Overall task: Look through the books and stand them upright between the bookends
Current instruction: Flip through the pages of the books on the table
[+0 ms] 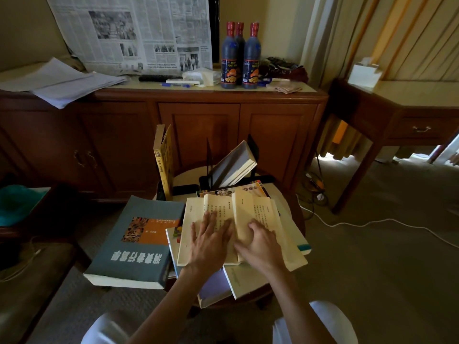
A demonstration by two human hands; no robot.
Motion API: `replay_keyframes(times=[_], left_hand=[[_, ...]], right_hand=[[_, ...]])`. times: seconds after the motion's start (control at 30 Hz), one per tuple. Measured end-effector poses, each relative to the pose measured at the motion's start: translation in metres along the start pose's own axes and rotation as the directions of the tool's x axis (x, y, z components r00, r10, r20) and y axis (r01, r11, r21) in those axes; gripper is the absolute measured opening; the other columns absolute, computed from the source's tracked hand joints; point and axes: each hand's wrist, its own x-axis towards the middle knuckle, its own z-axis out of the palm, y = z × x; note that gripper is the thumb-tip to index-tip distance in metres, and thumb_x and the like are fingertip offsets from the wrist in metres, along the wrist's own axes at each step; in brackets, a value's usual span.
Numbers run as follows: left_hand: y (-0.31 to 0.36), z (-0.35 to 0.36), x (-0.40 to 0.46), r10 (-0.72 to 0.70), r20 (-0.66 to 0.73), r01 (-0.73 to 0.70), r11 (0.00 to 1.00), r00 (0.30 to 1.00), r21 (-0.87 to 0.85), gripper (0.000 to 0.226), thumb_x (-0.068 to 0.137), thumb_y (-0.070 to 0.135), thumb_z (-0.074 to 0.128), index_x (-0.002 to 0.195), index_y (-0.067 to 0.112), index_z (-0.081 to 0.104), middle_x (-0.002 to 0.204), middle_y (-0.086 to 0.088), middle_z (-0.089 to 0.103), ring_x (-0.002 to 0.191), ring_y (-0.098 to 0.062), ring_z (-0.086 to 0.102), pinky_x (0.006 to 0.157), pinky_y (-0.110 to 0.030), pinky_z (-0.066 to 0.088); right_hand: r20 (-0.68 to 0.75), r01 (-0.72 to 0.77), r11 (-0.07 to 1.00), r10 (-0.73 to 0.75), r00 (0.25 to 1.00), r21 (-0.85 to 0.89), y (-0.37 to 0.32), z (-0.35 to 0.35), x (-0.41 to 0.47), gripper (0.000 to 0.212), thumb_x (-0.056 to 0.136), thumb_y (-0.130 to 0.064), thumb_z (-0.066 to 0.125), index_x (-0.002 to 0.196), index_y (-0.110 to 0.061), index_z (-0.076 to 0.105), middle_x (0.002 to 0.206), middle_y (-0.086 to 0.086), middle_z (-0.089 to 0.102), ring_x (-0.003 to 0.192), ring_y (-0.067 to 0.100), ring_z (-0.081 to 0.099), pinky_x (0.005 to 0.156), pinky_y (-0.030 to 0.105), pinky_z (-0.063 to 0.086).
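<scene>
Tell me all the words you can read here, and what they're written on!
"小故事 大道理": spine of the upright yellow book.
"KICAP PEKAT": labels on the dark bottles; the smaller print is blurred.
Big grey book: large white Chinese title, upside down, too blurred to read surely.
Open book under both hands: Chinese columns, too small.
Newspaper: print too small.

A lived-in home room: wooden sideboard (198, 125), curtains (397, 33), carpet (372, 244), sauce bottles (241, 55) and a newspaper (131, 33).
</scene>
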Motion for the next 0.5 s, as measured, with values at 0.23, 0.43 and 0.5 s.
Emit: replay_keyframes(times=[0.23, 0.43, 0.5], left_hand=[[0.013, -0.019, 0.011, -0.041, 0.01, 0.04, 0.996, 0.999, 0.081, 0.06, 0.097, 0.066, 0.016, 0.144, 0.037, 0.04, 0.159, -0.004, 0.028, 0.151, -0.028, 0.012, 0.117, -0.064, -0.007], [0.041, -0.016, 0.023, -0.07, -0.023, 0.073, 0.984, 0.997, 0.164, 0.075, 0.091, 0.076, 0.02, 0.155, 0.041, 0.002, 0.159, -0.022, 0.019, 0.148, -0.042, 0.009, 0.115, -0.061, -0.011], [0.039, -0.012, 0.025, 0.005, -0.056, 0.003, 0.988, 0.998, 0.156, 0.075, 0.093, 0.072, 0.026, 0.156, 0.04, 0.003, 0.163, -0.021, -0.001, 0.15, -0.041, -0.009, 0.115, -0.058, -0.015]], right_hand=[[-0.268, -0.047, 0.897, 0.182, 0.946, 0.44, 0.02, -0.027, -0.001, 0.061, 0.091, -0.014, 0.065, 0.144, -0.022, 0.035, 0.135, 0.003, 0.054, 0.098, 0.011, 0.063, 0.069, 0.028, 0.062], [-0.037, 0.079, 0.99, -0.084, 0.996, -0.117, 0.053, -0.021, -0.003, 0.041, 0.095, -0.022, 0.055, 0.134, -0.035, 0.053, 0.161, -0.01, 0.02, 0.15, 0.023, 0.007, 0.116, 0.059, 0.028], [-0.056, 0.141, 0.985, -0.147, 0.988, -0.1, 0.056, -0.016, -0.007, 0.043, 0.098, -0.042, 0.044, 0.139, -0.032, 0.05, 0.156, -0.01, 0.033, 0.148, 0.014, 0.006, 0.12, 0.057, 0.019]])
